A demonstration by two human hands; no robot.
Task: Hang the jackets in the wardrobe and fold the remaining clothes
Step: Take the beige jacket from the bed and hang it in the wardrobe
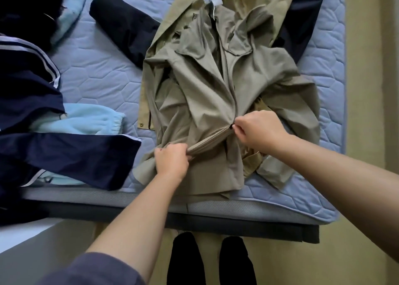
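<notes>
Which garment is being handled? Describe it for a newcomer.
On the blue quilted mattress, the khaki jacket lies in the middle, hem at the near edge. The left hand bunches its fabric; the right hand pinches its zipper. Unlike the navy striped garment and pale blue fleece to its left, it is khaki.

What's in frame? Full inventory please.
khaki jacket: one, khaki, centre of mattress
navy garment: one as far as visible, dark navy, under the khaki jacket, showing on both sides
striped jacket: one, navy with white stripes, left
fleece: count unclear, light blue, left, partly under striped jacket
mattress: one, pale blue quilted, under the clothes
floor: tan, bottom and right
feet: two, black-clad, bottom centre
left hand: one, grip on bunched khaki jacket front
right hand: one, pinch grip at the jacket's zip
</notes>
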